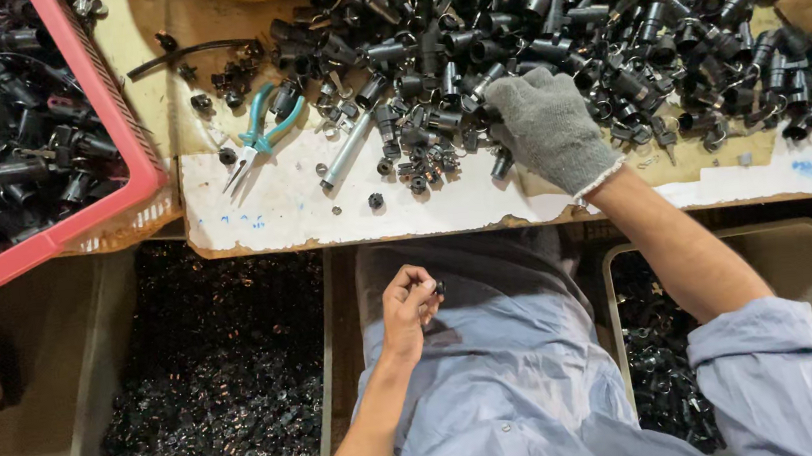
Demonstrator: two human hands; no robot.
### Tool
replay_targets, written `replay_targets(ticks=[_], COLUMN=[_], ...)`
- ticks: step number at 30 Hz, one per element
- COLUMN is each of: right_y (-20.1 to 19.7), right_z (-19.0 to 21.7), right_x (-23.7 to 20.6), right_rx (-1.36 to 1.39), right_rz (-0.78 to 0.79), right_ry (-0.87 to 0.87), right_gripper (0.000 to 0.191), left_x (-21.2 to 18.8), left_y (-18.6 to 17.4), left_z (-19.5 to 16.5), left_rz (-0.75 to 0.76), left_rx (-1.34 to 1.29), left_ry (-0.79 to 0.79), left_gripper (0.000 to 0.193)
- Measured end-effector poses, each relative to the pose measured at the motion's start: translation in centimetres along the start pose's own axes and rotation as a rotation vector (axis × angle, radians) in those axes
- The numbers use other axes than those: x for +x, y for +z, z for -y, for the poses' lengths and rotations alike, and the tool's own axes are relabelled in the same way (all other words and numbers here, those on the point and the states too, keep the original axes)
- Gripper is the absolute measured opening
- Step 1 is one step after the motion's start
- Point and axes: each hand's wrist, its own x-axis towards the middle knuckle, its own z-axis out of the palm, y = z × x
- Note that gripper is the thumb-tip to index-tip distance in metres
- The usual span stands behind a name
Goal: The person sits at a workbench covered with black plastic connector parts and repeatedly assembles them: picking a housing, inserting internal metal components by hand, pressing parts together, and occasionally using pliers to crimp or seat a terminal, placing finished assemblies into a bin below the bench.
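The left hand [408,303] is bare and sits at lower centre of the frame, below the desk [284,211] edge and over the lap. Its grip is closed: thumb and fingertips pinch a small black part [439,288], which shows at the right side of the fingers.

The right hand [546,128] wears a grey knit glove and lies at centre right of the frame, palm down on the near edge of the pile of black tubular parts [544,12]. The fingers curl into the pile; whether this grip holds a part cannot be told, as the glove hides the fingertips. The pile spreads across the upper centre and upper right of the frame, directly under and beyond the gloved hand.

A pair of teal-handled pliers [260,133] lies on the desk at upper left of centre, well apart from both hands. A metal rod [348,151] lies just right of the pliers. A red plastic basket [129,126] holding more black parts occupies the upper left corner. Open bins [810,246] of small black parts stand below the desk, at lower left and lower right.
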Motion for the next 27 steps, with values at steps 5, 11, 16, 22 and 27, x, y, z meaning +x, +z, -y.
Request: replay_targets(ticks=[5,11,16,22,27], right_y=[1.0,1.3,0.0,-1.5,-1.9], right_z=[0.3,0.6,1.2,3.6,7.1], right_x=[0.2,-0.3,-0.2,-1.8,-3.1], right_rx=[-0.013,-0.065,0.123,0.594,0.864], right_rz=[-0.045,-0.110,-0.319,-0.528,-0.646], right_ry=[0.003,-0.058,0.042,0.203,0.244], right_gripper=[0.057,0.053,0.052,0.043,0.029], left_x=[0.3,0.3,-0.2,0.1,0.7], left_y=[0.5,0.7,0.2,-0.9,-0.5], left_z=[-0.5,-0.4,0.3,0.2,-0.1], left_rz=[0.036,0.060,0.032,-0.002,0.018], left_rx=[-0.014,-0.051,-0.053,-0.029,-0.043], left_ry=[0.049,0.108,0.097,0.100,0.075], left_gripper=[0.012,0.012,0.012,0.012,0.013])
